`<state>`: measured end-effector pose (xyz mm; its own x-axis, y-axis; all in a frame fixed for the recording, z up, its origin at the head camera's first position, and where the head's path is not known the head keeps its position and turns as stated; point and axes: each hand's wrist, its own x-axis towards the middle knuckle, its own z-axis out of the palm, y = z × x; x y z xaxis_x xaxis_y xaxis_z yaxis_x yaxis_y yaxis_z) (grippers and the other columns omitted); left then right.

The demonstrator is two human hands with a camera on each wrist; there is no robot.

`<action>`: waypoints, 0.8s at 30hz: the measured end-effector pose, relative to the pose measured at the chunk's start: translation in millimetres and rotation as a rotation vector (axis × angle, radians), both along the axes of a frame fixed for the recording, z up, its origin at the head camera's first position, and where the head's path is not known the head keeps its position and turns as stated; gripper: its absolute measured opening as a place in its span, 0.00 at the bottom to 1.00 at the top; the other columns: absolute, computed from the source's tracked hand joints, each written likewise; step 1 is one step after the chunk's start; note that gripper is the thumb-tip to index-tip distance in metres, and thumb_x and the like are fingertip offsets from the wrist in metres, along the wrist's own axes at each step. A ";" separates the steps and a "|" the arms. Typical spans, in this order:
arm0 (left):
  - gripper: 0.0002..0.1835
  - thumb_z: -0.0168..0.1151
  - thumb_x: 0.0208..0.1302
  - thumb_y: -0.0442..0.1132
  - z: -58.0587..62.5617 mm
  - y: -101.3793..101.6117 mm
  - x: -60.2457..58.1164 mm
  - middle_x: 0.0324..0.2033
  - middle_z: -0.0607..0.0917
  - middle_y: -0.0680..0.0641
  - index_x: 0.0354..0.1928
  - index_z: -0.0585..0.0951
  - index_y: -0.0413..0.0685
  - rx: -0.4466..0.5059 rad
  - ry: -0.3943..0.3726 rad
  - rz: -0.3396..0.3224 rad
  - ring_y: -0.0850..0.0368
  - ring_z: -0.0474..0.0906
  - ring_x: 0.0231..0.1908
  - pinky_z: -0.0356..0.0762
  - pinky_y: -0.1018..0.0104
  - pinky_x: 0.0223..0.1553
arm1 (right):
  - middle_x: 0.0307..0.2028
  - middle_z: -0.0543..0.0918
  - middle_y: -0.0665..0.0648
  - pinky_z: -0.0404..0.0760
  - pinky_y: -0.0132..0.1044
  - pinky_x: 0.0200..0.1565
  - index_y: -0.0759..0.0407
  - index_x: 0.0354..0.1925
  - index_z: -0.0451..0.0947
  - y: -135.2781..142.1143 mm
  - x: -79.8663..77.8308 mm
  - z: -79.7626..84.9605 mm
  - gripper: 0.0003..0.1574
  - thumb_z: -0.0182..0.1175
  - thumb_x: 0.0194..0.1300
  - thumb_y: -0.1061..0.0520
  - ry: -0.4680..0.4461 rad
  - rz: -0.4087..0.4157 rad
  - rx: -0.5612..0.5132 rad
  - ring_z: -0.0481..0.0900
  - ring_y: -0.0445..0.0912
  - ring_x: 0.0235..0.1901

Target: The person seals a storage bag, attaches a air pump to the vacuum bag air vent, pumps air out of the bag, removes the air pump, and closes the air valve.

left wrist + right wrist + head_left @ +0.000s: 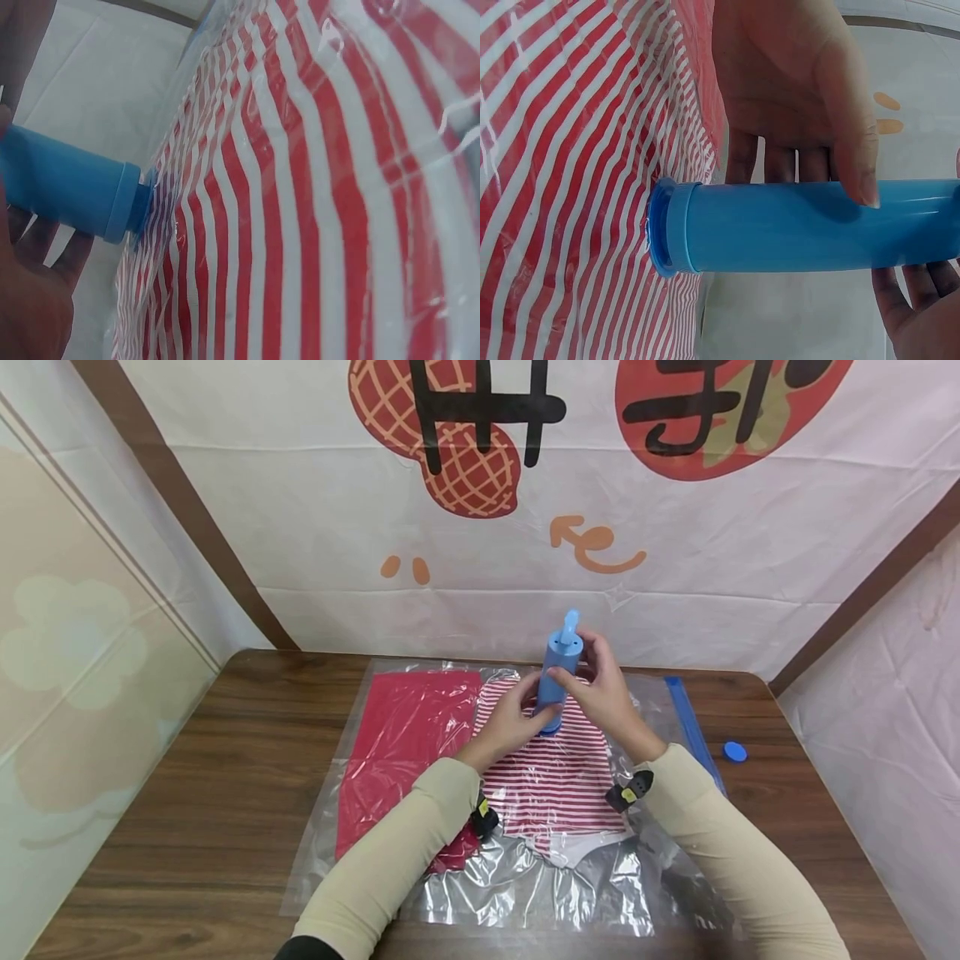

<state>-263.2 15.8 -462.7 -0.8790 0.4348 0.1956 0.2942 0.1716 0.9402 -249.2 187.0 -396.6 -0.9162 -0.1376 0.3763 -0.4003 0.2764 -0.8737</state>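
A blue hand pump (552, 685) stands nearly upright on the valve of a clear vacuum storage bag (525, 893). Low on its barrel, my left hand (513, 718) grips it between thumb and fingers. Higher up, near the top cap, my right hand (603, 693) holds the barrel from the other side. The pump's light blue handle (572, 625) sticks up at the top. In the right wrist view the pump's lower end meets a blue round valve (660, 229). Inside the bag lie a red-and-white striped garment (555, 777) and a folded red garment (412, 735).
A small round blue cap (735, 752) lies on the wooden table (187, 793) to the right of the bag. The bag's blue zip strip (692, 727) runs along its right side. A printed cloth (315, 552) hangs behind the table.
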 end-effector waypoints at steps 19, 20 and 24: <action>0.26 0.62 0.74 0.40 -5.5 -0.7 1.0 0.62 0.78 0.39 0.70 0.70 0.43 0.029 0.045 0.071 0.46 0.75 0.64 0.76 0.57 0.62 | 0.63 0.73 0.68 0.72 0.57 0.64 0.66 0.74 0.59 1.1 4.4 -3.1 0.40 0.64 0.71 0.61 -0.008 -0.004 0.029 0.72 0.59 0.63; 0.26 0.62 0.74 0.40 -5.5 -0.5 1.0 0.62 0.78 0.39 0.70 0.70 0.43 0.034 0.042 0.071 0.46 0.75 0.64 0.76 0.56 0.62 | 0.62 0.73 0.68 0.72 0.56 0.64 0.66 0.73 0.59 1.2 4.5 -3.5 0.40 0.64 0.71 0.61 -0.011 -0.004 0.019 0.72 0.59 0.62; 0.26 0.63 0.73 0.40 -5.8 -1.1 1.0 0.62 0.78 0.37 0.69 0.71 0.43 0.062 0.036 0.065 0.43 0.75 0.64 0.75 0.50 0.63 | 0.61 0.73 0.69 0.73 0.53 0.62 0.67 0.71 0.56 1.2 3.5 -5.8 0.40 0.64 0.70 0.63 -0.016 -0.010 -0.019 0.74 0.56 0.58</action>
<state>-262.1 14.7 -468.4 -0.8968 0.3635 0.2521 0.3179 0.1332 0.9387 -245.6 188.2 -402.4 -0.9236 -0.1215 0.3637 -0.3832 0.2631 -0.8854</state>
